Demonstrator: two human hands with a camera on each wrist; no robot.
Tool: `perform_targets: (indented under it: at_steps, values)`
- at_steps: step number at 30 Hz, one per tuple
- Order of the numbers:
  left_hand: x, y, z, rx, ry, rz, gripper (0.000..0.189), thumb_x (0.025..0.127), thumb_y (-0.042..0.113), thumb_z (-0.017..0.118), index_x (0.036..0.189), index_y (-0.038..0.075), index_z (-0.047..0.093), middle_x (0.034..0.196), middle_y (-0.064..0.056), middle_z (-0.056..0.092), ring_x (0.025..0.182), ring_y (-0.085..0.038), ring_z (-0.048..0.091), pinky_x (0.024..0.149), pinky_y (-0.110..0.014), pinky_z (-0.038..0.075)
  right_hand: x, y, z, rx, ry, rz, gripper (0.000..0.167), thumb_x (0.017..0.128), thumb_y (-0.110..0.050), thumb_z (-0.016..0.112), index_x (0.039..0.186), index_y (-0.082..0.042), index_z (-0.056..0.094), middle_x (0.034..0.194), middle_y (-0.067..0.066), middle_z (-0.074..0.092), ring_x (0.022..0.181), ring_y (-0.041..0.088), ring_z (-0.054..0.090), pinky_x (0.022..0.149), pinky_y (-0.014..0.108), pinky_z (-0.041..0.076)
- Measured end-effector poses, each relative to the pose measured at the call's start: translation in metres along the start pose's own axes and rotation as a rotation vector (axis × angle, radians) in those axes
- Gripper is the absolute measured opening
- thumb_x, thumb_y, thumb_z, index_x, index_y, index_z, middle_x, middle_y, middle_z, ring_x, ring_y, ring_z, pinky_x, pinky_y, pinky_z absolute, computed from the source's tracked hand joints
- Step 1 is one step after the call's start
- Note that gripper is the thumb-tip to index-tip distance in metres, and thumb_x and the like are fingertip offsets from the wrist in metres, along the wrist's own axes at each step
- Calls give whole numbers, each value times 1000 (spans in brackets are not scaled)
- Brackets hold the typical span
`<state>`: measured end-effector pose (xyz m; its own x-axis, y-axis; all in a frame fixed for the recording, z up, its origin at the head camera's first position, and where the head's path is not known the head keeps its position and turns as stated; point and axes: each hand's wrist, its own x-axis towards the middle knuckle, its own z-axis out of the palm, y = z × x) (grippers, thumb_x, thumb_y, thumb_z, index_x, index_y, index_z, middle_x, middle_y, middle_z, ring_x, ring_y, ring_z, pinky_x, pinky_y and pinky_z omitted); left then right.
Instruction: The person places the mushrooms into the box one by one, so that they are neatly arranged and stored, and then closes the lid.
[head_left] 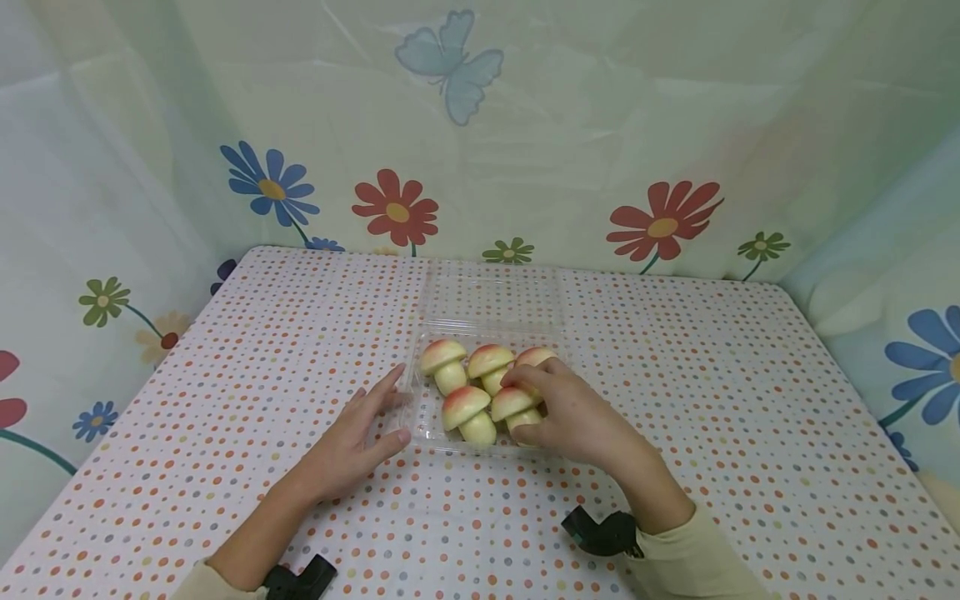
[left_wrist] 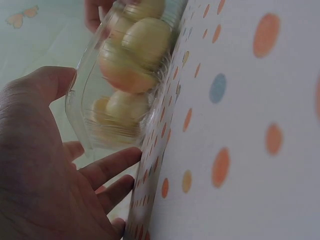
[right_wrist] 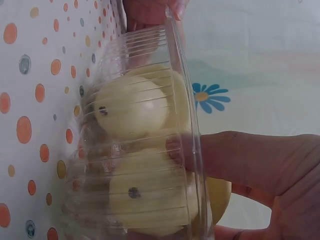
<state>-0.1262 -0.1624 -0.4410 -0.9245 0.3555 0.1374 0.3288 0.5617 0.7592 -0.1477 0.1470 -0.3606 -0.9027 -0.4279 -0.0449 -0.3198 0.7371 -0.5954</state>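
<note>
Several toy mushrooms (head_left: 467,407), cream with reddish cap tops, lie in two rows in a clear plastic clamshell box (head_left: 431,435). My right hand (head_left: 573,412) reaches in from the right, thumb and fingers round the front-right mushroom (head_left: 512,402). Its thumb (right_wrist: 225,155) shows inside the clear wall in the right wrist view. The back-right mushroom (head_left: 534,356) is partly covered by that hand. At the box's left side is my left hand (head_left: 348,446), fingers extended. Its thumb (left_wrist: 60,82) touches the rim in the left wrist view.
The box's clear lid (head_left: 491,296) lies folded back towards the far edge. A dotted cloth covers the table (head_left: 697,400). Behind it hangs a flowered curtain (head_left: 555,158). Black wrist devices (head_left: 603,533) sit at both wrists.
</note>
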Motion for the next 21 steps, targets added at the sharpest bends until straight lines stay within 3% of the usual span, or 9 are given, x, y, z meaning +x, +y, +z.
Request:
perform_targets:
  at_steps: [14, 21]
  values:
    - [-1, 0, 0, -4, -1, -11, 79, 101, 32, 63, 167, 21, 19, 146, -13, 61, 145, -42, 43, 126, -69, 5, -2, 0, 3, -110, 4, -43, 50, 78, -11, 86, 124, -16, 68, 111, 11, 63, 92, 20, 60, 75, 39, 54]
    - [0, 1, 0, 0, -3, 3, 79, 101, 33, 62, 167, 21, 19, 146, -14, 61, 143, -38, 51, 128, -67, 3, -3, -2, 3, -135, 15, -56, 47, 79, -8, 84, 122, -15, 69, 114, 10, 65, 94, 20, 62, 77, 38, 55]
